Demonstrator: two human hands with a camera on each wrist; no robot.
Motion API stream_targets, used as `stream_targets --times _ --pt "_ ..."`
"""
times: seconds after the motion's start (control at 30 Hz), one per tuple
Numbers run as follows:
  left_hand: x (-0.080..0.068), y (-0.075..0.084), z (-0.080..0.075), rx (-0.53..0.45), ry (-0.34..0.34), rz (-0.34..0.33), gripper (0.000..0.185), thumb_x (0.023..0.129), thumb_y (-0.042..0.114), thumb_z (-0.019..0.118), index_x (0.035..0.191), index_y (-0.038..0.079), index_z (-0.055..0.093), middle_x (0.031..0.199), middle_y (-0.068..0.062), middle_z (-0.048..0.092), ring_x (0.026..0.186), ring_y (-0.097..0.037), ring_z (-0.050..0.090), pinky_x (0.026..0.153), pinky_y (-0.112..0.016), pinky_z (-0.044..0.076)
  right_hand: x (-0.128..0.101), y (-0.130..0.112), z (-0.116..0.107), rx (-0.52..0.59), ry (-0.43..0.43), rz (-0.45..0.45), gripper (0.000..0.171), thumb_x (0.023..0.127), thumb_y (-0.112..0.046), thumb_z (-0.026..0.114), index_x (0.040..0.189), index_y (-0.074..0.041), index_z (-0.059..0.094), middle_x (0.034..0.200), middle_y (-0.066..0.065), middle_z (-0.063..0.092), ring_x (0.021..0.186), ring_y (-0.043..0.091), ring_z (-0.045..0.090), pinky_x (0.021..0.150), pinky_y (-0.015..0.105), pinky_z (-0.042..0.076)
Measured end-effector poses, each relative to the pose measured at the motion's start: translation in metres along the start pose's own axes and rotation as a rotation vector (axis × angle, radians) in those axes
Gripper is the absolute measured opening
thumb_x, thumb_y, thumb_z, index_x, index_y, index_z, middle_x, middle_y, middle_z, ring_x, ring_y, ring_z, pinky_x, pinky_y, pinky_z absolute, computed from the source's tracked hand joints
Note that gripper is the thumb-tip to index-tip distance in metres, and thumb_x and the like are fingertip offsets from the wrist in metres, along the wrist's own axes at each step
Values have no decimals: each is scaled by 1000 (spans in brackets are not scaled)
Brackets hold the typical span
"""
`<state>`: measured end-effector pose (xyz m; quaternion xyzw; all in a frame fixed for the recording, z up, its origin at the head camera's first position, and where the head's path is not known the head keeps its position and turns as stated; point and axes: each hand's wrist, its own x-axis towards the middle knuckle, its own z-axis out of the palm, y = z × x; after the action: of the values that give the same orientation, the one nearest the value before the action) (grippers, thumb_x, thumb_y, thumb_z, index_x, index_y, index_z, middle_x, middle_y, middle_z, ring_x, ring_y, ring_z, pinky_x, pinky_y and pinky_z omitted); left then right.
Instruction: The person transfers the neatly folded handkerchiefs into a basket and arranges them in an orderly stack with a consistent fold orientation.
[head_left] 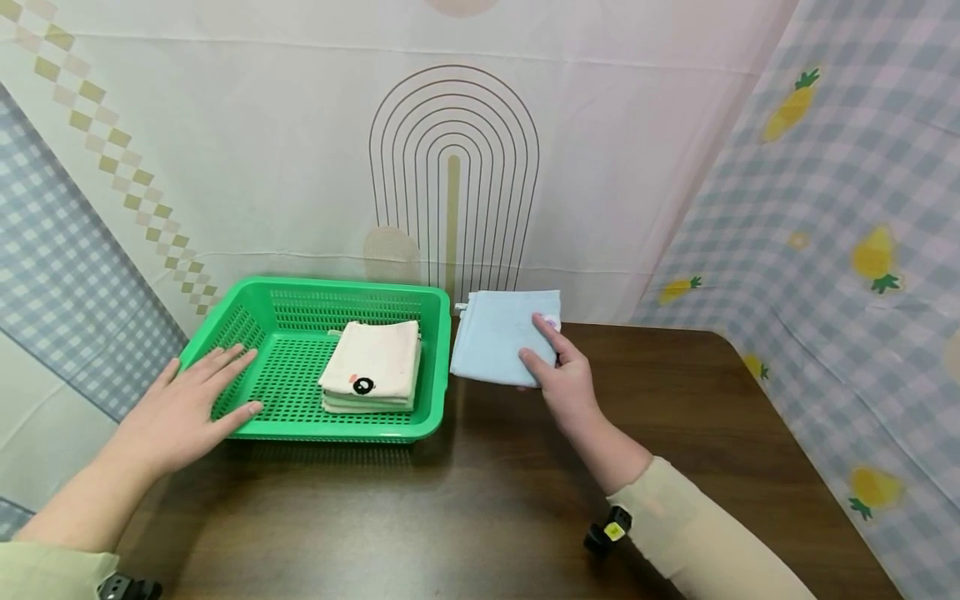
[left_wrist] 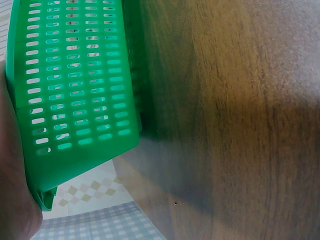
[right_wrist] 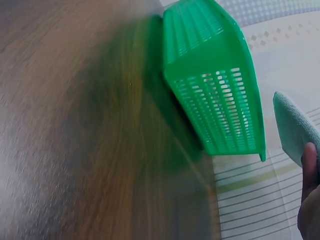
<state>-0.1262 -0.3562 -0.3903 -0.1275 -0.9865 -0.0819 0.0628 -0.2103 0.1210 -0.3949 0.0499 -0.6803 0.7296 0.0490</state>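
A folded light blue towel (head_left: 504, 337) is pinched by its right edge in my right hand (head_left: 570, 379), above the table just right of the basket. In the right wrist view the towel (right_wrist: 295, 125) hangs apart from the basket's side. My left hand (head_left: 191, 408) lies with fingers spread over the left front corner of a green plastic basket (head_left: 337, 431), touching its rim. Inside the basket, toward its right side, sits a stack of folded towels (head_left: 375, 354); the top one is cream with a black round eye print.
The basket stands at the back of a dark brown wooden table (head_left: 480, 508). Behind it hangs a white patterned cloth (head_left: 300, 150). A checked cloth with pineapple prints (head_left: 810, 250) hangs along the right side.
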Motion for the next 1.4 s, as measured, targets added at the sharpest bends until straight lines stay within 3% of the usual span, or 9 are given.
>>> stream_targets --times 0.3,0.57,0.77,1.13,1.4 --pt "1 0 1 1 -1 -4 82 96 55 56 160 19 19 161 -18 25 144 -44 27 117 -55 -16 -3 -1 18 19 -56 -7 57 91 -1 69 145 -15 54 147 6 44 88 16 64 55 31 59" --pt "1 1 0 -2 -6 -14 83 95 56 57 160 20 20 161 -17 26 143 -44 27 117 -55 -15 -5 -1 33 16 -86 2 57 91 -1 69 145 -16 54 145 10 47 90 19 63 59 46 61" --pt "0 3 -3 -2 -2 -16 83 95 58 55 160 21 20 161 -16 26 144 -44 27 118 -56 -13 -7 0 42 28 -111 11 58 92 -1 68 145 -16 53 143 12 48 86 18 64 57 35 59" --pt "0 5 -3 -7 2 -21 83 95 58 55 160 21 20 160 -17 28 143 -43 28 118 -56 -11 -8 -4 57 43 -148 27 60 91 -1 69 147 -18 52 143 13 47 89 20 63 60 37 60" --pt "0 5 -3 -4 3 -27 82 95 59 55 160 20 22 161 -17 27 144 -43 28 118 -53 -14 -6 -5 69 42 -191 38 63 91 -1 69 147 -22 51 145 13 45 94 23 62 67 48 61"
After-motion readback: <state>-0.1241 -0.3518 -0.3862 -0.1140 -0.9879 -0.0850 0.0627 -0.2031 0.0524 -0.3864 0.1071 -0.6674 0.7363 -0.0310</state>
